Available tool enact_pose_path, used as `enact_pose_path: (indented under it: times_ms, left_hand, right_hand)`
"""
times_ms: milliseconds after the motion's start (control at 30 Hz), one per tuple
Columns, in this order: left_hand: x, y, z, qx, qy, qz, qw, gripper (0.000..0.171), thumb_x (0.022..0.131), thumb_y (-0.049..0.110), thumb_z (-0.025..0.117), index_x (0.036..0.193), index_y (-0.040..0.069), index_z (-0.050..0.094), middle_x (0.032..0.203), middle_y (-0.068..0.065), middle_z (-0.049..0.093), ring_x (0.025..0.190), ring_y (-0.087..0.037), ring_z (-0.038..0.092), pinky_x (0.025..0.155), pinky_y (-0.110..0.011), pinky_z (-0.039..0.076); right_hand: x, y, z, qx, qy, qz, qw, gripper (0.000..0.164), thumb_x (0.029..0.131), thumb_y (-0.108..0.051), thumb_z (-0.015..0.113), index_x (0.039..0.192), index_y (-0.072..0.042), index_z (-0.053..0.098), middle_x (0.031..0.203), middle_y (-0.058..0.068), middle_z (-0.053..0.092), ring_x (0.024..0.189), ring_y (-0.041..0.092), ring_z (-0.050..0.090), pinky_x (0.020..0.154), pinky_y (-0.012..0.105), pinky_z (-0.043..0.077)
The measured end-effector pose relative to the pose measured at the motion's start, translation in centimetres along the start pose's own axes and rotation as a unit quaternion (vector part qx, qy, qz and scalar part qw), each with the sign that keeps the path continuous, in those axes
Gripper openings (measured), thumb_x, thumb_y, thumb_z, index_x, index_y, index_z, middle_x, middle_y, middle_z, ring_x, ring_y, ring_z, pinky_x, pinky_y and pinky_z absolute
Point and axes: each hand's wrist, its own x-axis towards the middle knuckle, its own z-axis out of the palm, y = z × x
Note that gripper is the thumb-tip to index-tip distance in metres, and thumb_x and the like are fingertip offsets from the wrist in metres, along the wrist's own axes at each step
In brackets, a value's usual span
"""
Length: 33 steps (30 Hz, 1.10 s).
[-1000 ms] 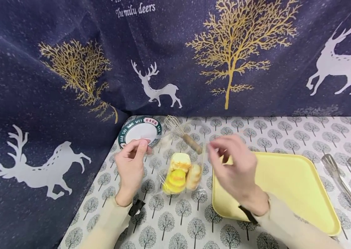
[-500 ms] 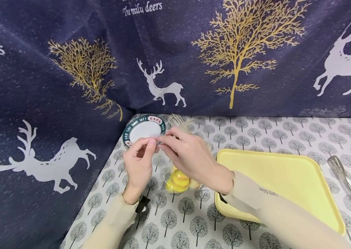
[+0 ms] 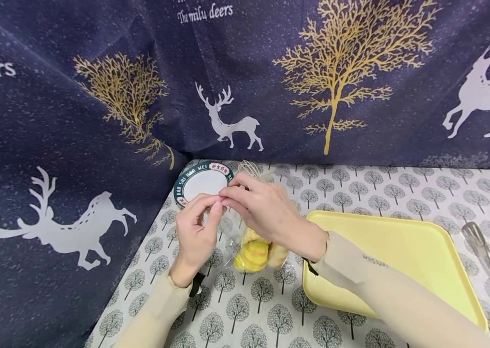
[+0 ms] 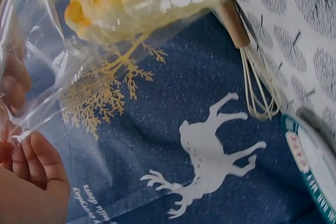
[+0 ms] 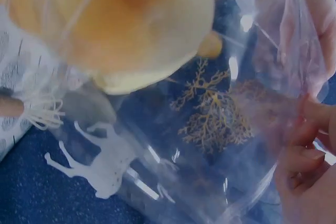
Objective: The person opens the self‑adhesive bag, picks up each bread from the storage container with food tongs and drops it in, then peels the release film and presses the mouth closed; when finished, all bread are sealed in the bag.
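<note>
A clear plastic bag (image 5: 239, 177) hangs from my two hands with several bread pieces inside. Through its film show a bright yellow bun (image 3: 252, 256) and a paler bread roll (image 3: 277, 255). My left hand (image 3: 194, 237) pinches the bag's top edge between thumb and forefinger. Right beside it, the thumb and forefinger of my right hand (image 3: 271, 208) pinch the same edge, fingertips meeting the left ones. In the head view the right hand covers part of the bag and bread.
Behind the hands lie a round green-rimmed plate (image 3: 180, 187) and a whisk (image 4: 257, 85) with a wooden handle. A yellow tray (image 3: 388, 266) stands to the right, partly under my right sleeve. Metal forks (image 3: 482, 241) lie at the far right of the tree-print tablecloth.
My right hand has moved left from the bag's right end to meet the left hand at its top edge. The left hand keeps its pinch. The view has shifted slightly.
</note>
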Motion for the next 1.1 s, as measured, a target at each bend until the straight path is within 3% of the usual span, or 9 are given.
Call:
enact_pose_path:
  times_ms: [200, 400, 467, 567, 667, 800, 967, 1100]
  left_hand:
    - [0.3, 0.3, -0.1, 0.069, -0.010, 0.052, 0.9962, 0.015, 0.087, -0.004, 0.062, 0.094, -0.004, 0.075, 0.080, -0.013, 0.072, 0.069, -0.013, 0.065, 0.070, -0.017, 0.055]
    - [0.5, 0.4, 0.0, 0.101, -0.011, 0.094, 0.9904, 0.015, 0.084, -0.004, 0.061, 0.090, -0.005, 0.075, 0.076, -0.013, 0.070, 0.063, -0.018, 0.063, 0.064, -0.019, 0.055]
    - [0.5, 0.5, -0.1, 0.107, -0.011, 0.101, 0.9891, 0.016, 0.083, -0.004, 0.061, 0.090, -0.004, 0.076, 0.075, -0.012, 0.070, 0.063, -0.018, 0.062, 0.062, -0.020, 0.055]
    - [0.6, 0.5, -0.1, 0.109, -0.012, 0.102, 0.9887, 0.017, 0.083, -0.003, 0.061, 0.090, -0.002, 0.076, 0.073, -0.010, 0.069, 0.064, -0.016, 0.061, 0.062, -0.021, 0.053]
    - [0.5, 0.5, -0.2, 0.101, -0.014, 0.093, 0.9904, 0.016, 0.083, -0.002, 0.061, 0.089, -0.001, 0.076, 0.073, -0.009, 0.069, 0.064, -0.015, 0.060, 0.064, -0.019, 0.053]
    - [0.4, 0.5, -0.4, 0.086, -0.018, 0.076, 0.9932, 0.013, 0.084, -0.003, 0.062, 0.088, -0.001, 0.075, 0.073, -0.009, 0.069, 0.065, -0.013, 0.060, 0.065, -0.018, 0.053]
    - [0.5, 0.7, -0.6, 0.092, -0.026, 0.072, 0.9927, 0.012, 0.087, -0.001, 0.063, 0.088, -0.003, 0.075, 0.075, -0.010, 0.069, 0.067, -0.013, 0.061, 0.065, -0.020, 0.053]
    - [0.6, 1.1, -0.6, 0.127, -0.040, 0.103, 0.9857, 0.013, 0.087, -0.001, 0.061, 0.088, -0.003, 0.074, 0.074, -0.009, 0.068, 0.067, -0.014, 0.060, 0.064, -0.019, 0.052]
  right_hand:
    - [0.1, 0.3, -0.4, -0.035, 0.008, -0.043, 0.998, 0.009, 0.092, -0.011, 0.068, 0.100, -0.013, 0.072, 0.098, -0.002, 0.068, 0.054, 0.004, 0.050, 0.044, 0.011, 0.031]
    - [-0.1, 0.3, -0.3, -0.093, -0.001, -0.075, 0.993, 0.019, 0.090, -0.002, 0.064, 0.101, -0.015, 0.071, 0.095, -0.006, 0.068, 0.054, 0.004, 0.049, 0.041, 0.014, 0.029]
    - [0.0, 0.2, -0.2, -0.113, -0.007, -0.077, 0.991, 0.015, 0.092, -0.004, 0.062, 0.101, -0.014, 0.069, 0.093, -0.006, 0.065, 0.054, 0.004, 0.047, 0.040, 0.014, 0.029]
    - [0.0, 0.0, 0.1, -0.137, -0.024, -0.063, 0.988, 0.005, 0.098, -0.012, 0.057, 0.097, -0.012, 0.061, 0.088, -0.004, 0.057, 0.054, 0.005, 0.043, 0.039, 0.016, 0.029]
    - [0.1, -0.2, 0.3, -0.136, -0.051, -0.030, 0.989, 0.011, 0.103, -0.020, 0.051, 0.095, -0.012, 0.054, 0.085, -0.002, 0.050, 0.053, 0.006, 0.040, 0.040, 0.017, 0.029]
    - [0.2, -0.4, 0.1, -0.117, -0.070, -0.005, 0.991, 0.007, 0.101, -0.017, 0.052, 0.099, -0.014, 0.057, 0.087, -0.003, 0.053, 0.052, 0.006, 0.041, 0.041, 0.016, 0.029]
    - [0.1, -0.3, -0.8, -0.119, -0.052, -0.038, 0.991, 0.011, 0.096, -0.015, 0.059, 0.103, -0.016, 0.067, 0.096, -0.006, 0.062, 0.052, 0.004, 0.044, 0.041, 0.016, 0.031]
    - [0.0, -0.4, -1.3, -0.172, -0.048, -0.085, 0.980, 0.010, 0.095, -0.011, 0.060, 0.101, -0.015, 0.067, 0.099, -0.005, 0.065, 0.057, 0.004, 0.049, 0.041, 0.017, 0.031]
